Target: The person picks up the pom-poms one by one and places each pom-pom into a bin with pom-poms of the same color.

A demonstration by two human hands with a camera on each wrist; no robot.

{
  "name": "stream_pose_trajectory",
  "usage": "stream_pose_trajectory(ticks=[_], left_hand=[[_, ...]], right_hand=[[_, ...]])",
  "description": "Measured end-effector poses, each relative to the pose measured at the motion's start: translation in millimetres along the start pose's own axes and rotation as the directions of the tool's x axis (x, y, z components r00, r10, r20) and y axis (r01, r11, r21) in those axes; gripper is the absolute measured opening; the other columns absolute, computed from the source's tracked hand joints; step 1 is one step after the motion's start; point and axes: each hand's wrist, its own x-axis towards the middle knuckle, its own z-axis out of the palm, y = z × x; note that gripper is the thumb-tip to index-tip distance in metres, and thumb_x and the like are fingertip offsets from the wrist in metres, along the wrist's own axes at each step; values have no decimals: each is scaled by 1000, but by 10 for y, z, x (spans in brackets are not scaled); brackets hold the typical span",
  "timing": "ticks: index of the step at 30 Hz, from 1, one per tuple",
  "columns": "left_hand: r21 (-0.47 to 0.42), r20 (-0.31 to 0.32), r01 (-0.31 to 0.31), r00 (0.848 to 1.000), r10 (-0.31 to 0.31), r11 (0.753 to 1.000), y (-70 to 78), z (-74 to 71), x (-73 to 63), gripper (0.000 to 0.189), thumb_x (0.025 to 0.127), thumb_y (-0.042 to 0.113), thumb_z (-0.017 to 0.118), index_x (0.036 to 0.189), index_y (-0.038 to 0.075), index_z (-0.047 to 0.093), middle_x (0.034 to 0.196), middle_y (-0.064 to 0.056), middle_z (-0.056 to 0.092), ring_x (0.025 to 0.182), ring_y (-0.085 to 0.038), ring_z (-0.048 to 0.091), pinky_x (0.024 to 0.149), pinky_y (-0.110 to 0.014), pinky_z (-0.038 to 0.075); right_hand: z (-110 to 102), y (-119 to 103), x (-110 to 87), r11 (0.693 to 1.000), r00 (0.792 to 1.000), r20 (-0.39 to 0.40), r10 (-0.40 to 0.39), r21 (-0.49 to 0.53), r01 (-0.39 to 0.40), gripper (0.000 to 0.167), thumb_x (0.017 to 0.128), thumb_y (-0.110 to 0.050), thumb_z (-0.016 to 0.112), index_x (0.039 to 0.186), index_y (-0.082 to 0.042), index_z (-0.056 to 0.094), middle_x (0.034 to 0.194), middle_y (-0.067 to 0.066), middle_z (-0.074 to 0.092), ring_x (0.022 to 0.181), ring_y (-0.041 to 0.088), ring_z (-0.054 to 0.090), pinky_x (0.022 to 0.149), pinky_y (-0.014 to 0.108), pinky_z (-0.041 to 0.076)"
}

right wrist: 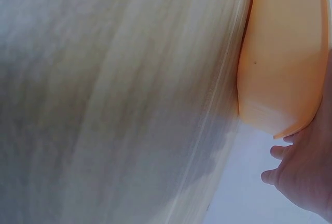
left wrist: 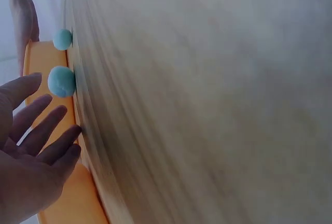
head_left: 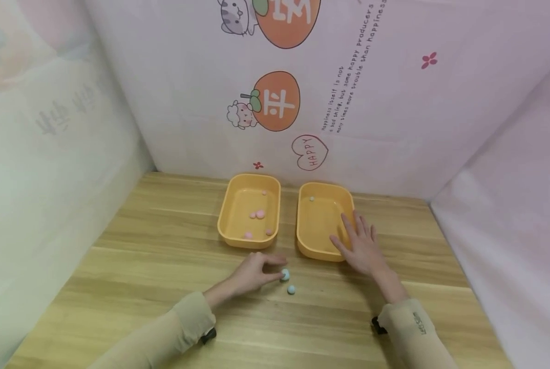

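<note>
Two pale blue-green balls lie on the table in front of the bins, a larger ball (head_left: 285, 274) and a smaller ball (head_left: 291, 289). My left hand (head_left: 252, 271) is beside the larger one, thumb and fingers extended around its left side. In the left wrist view a gap shows between the fingers (left wrist: 44, 128) and the larger ball (left wrist: 61, 82). My right hand (head_left: 364, 251) lies at the near right corner of the right yellow bin (head_left: 318, 220), fingers spread over its rim. A tiny blue-green ball (head_left: 312, 199) sits inside that bin, toward the back.
To the left stands another yellow bin (head_left: 238, 210) holding several pink balls (head_left: 260, 214) of different sizes. Both bins stand at the back of the wooden table (head_left: 164, 256), close to a printed cloth wall (head_left: 372, 154). Cloth also hangs on both sides.
</note>
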Motion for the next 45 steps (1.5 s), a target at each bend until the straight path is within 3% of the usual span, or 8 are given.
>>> stream_pose_trajectory(ticks=[11,20,29,35,40,45], left_hand=[[-19,-32,15,999,-15,1000,18,60,60,25,96,16,86,120,7,84,137,-11,79,151,-41,58,128,-60,44],[-94,-49,23,998,-28,995,5,98,42,16,94,11,87,110,8,85,127,-11,83,151,-42,58,130,-62,41],[-147,-99,-30,995,16,989,93,100,14,12,94,14,88,105,12,85,130,-6,83,143,-35,66,128,-61,44],[-248,-117,-114,989,87,962,226,106,29,13,95,12,87,108,11,85,131,-11,82,142,-34,68,129,-61,44],[-291,-150,-134,984,93,947,349,68,46,12,95,12,86,107,12,84,129,-6,83,138,-29,71,130,-59,43],[-334,-206,-163,974,96,928,450,14,99,14,95,8,85,109,8,83,129,-10,82,135,-28,73,133,-58,39]], right_hand=[[-11,17,21,1000,1000,10,-4,12,4,86,113,-62,44,177,-11,18,184,29,-1,169,57,4,135,78,0],[15,16,16,1000,1000,7,-8,16,8,85,113,-61,45,177,-10,21,184,30,0,169,58,5,134,79,0],[23,26,34,1000,1000,12,-7,21,6,85,113,-62,42,177,-10,20,184,28,-2,169,57,4,134,79,-1],[20,24,39,1000,1000,7,-8,21,8,84,113,-61,43,176,-9,22,184,28,-1,169,57,4,134,79,-1],[18,12,30,1000,1000,3,-12,27,11,84,113,-60,44,176,-10,22,184,28,-1,169,57,4,134,80,0],[28,18,26,999,1000,3,-11,33,11,84,114,-60,44,176,-10,22,184,28,-2,169,57,3,134,79,-1]])
